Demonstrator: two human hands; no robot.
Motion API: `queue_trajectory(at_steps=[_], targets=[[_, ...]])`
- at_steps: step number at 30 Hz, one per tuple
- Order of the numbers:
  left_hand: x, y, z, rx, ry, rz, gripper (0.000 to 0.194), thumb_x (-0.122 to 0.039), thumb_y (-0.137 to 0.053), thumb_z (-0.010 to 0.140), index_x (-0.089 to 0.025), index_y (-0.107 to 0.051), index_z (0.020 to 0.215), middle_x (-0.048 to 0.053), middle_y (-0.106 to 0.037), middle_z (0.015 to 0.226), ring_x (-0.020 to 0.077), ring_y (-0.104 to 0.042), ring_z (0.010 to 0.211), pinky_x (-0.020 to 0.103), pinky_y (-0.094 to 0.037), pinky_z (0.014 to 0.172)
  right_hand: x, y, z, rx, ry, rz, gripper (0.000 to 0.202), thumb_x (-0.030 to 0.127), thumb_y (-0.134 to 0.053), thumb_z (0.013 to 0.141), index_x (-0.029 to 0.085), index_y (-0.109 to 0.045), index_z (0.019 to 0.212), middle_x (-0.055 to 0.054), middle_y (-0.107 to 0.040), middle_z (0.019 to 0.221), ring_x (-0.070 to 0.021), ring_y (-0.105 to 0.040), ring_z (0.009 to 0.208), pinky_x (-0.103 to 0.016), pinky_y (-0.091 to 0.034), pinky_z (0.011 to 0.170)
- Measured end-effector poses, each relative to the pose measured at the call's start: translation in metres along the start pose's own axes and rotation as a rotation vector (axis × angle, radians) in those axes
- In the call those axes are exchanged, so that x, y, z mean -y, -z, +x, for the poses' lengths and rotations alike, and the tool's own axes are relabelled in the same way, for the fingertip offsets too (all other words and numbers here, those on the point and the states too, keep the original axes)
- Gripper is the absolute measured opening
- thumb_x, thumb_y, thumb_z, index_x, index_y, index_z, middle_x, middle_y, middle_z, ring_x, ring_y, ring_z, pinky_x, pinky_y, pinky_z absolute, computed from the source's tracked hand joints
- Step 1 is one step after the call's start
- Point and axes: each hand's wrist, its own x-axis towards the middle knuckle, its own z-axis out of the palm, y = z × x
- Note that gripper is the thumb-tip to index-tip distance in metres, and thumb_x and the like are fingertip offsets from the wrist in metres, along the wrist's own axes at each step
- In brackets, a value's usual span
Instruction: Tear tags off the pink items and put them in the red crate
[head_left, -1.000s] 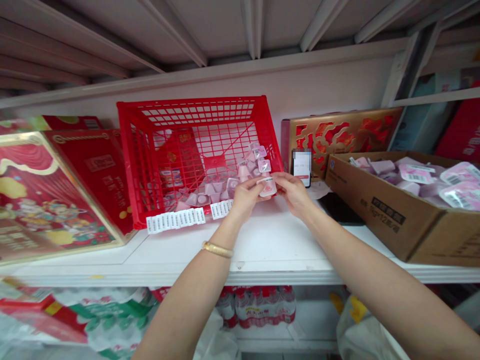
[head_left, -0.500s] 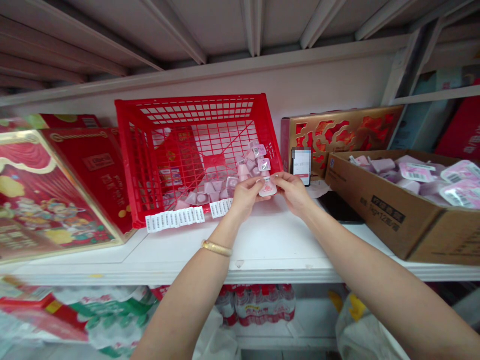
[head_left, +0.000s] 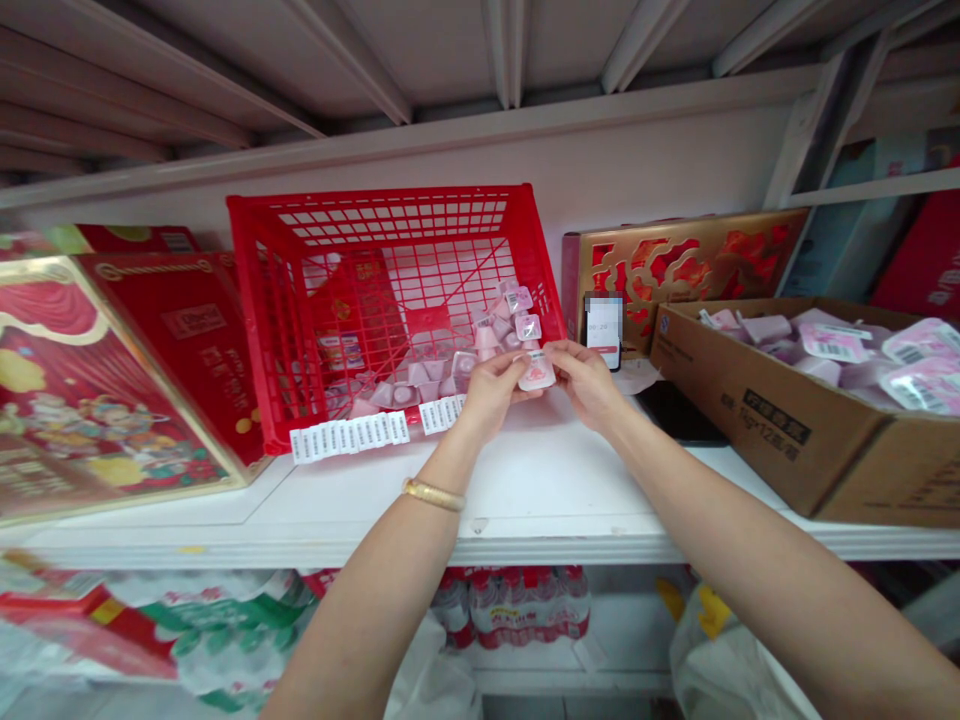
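Note:
A small pink sealed cup (head_left: 536,375) is held in front of the basket's right corner, its printed lid facing me. My left hand (head_left: 491,392) is closed around its left side, thumb at the lid's edge. From the right, my right hand (head_left: 585,382) pinches at the lid's upper right edge; a whitish strip shows there, but I cannot tell whether it is a label. Beyond my hands, a tilted red plastic basket (head_left: 390,205) holds several more pink cups (head_left: 427,378). White barcode labels (head_left: 349,437) line its front rim.
At right stands a cardboard box (head_left: 765,420) full of pink cups with barcodes on their lids. A phone (head_left: 603,332) leans against a gold and red box (head_left: 675,265), near a black flat object (head_left: 682,414). Red gift boxes (head_left: 180,350) stand at left on the white shelf (head_left: 525,500).
Almost nothing differs. My right fingers have shifted very slightly at the lid's upper edge, and the view has moved a touch.

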Motion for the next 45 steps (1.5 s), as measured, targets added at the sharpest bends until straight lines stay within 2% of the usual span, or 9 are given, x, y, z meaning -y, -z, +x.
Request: queue_trajectory(at_steps=[6, 11, 19, 25, 28, 35, 40, 45], targets=[[0.0001, 0.0003, -0.0002, 0.005, 0.007, -0.011, 0.019, -0.025, -0.075, 0.07, -0.013, -0.07, 0.085, 0.005, -0.073, 0.08, 0.0186, -0.07, 0.075, 0.035, -0.061, 0.067, -0.0009, -0.0003, -0.0007, 0.005, 0.011, -0.007, 0.031, 0.036, -0.08, 0.046, 0.02, -0.059, 0.061, 0.005, -0.06, 0.058, -0.0105, -0.051, 0.056, -0.026, -0.04, 0.058], [0.0001, 0.0006, 0.0007, 0.02, -0.008, -0.013, 0.023, -0.027, -0.076, 0.068, -0.012, -0.071, 0.085, 0.006, -0.073, 0.081, 0.0185, -0.07, 0.074, 0.034, -0.061, 0.066, -0.0024, 0.0018, 0.0009, 0.018, -0.003, -0.01, 0.031, 0.038, -0.08, 0.048, 0.021, -0.059, 0.063, 0.005, -0.059, 0.058, -0.0105, -0.05, 0.056, -0.026, -0.037, 0.057], [0.0005, 0.0017, 0.0008, 0.034, -0.036, 0.016, 0.031, -0.032, -0.079, 0.066, -0.012, -0.071, 0.089, 0.006, -0.073, 0.083, 0.0197, -0.07, 0.076, 0.035, -0.061, 0.065, -0.0029, 0.0027, 0.0017, 0.038, -0.013, 0.018, 0.038, 0.043, -0.084, 0.046, 0.02, -0.061, 0.066, 0.004, -0.062, 0.06, -0.0113, -0.053, 0.058, -0.026, -0.04, 0.059], [-0.0011, 0.0001, 0.0003, -0.001, 0.012, -0.027, 0.022, -0.026, -0.071, 0.072, -0.013, -0.07, 0.089, 0.007, -0.074, 0.082, 0.0182, -0.071, 0.073, 0.032, -0.061, 0.065, -0.0069, 0.0075, 0.0063, -0.003, -0.033, 0.047, 0.042, 0.058, -0.077, 0.057, 0.021, -0.06, 0.068, 0.003, -0.058, 0.058, -0.012, -0.05, 0.055, -0.027, -0.038, 0.055], [-0.0026, -0.001, -0.0009, 0.003, 0.027, -0.048, 0.022, -0.03, -0.07, 0.075, -0.013, -0.07, 0.088, 0.007, -0.074, 0.084, 0.0183, -0.071, 0.076, 0.032, -0.061, 0.067, -0.0068, 0.0079, 0.0066, -0.027, -0.044, 0.049, 0.044, 0.062, -0.073, 0.06, 0.021, -0.06, 0.069, 0.003, -0.056, 0.057, -0.0129, -0.051, 0.055, -0.027, -0.038, 0.056], [-0.0021, -0.0004, -0.0012, 0.001, -0.016, 0.004, 0.03, -0.032, -0.08, 0.064, -0.013, -0.071, 0.085, 0.006, -0.074, 0.085, 0.019, -0.071, 0.079, 0.031, -0.061, 0.067, -0.0021, 0.0003, 0.0004, 0.041, 0.031, -0.017, 0.039, 0.042, -0.083, 0.045, 0.021, -0.057, 0.064, 0.005, -0.061, 0.062, -0.0118, -0.054, 0.061, -0.026, -0.042, 0.062], [-0.0008, -0.0001, 0.0014, -0.006, -0.009, 0.011, 0.032, -0.031, -0.079, 0.065, -0.014, -0.071, 0.091, 0.006, -0.074, 0.089, 0.0189, -0.07, 0.079, 0.033, -0.061, 0.067, -0.0022, 0.001, 0.0026, 0.035, 0.042, -0.006, 0.035, 0.041, -0.081, 0.049, 0.021, -0.057, 0.064, 0.006, -0.059, 0.059, -0.0103, -0.051, 0.057, -0.024, -0.04, 0.059], [-0.0018, -0.0013, 0.0007, 0.009, -0.029, 0.005, 0.032, -0.032, -0.078, 0.065, -0.014, -0.071, 0.091, 0.006, -0.074, 0.087, 0.0189, -0.07, 0.082, 0.034, -0.061, 0.073, -0.0027, 0.0013, 0.0058, -0.004, 0.051, -0.043, 0.038, 0.049, -0.077, 0.053, 0.021, -0.058, 0.069, 0.006, -0.059, 0.06, -0.0108, -0.051, 0.056, -0.025, -0.04, 0.057]])
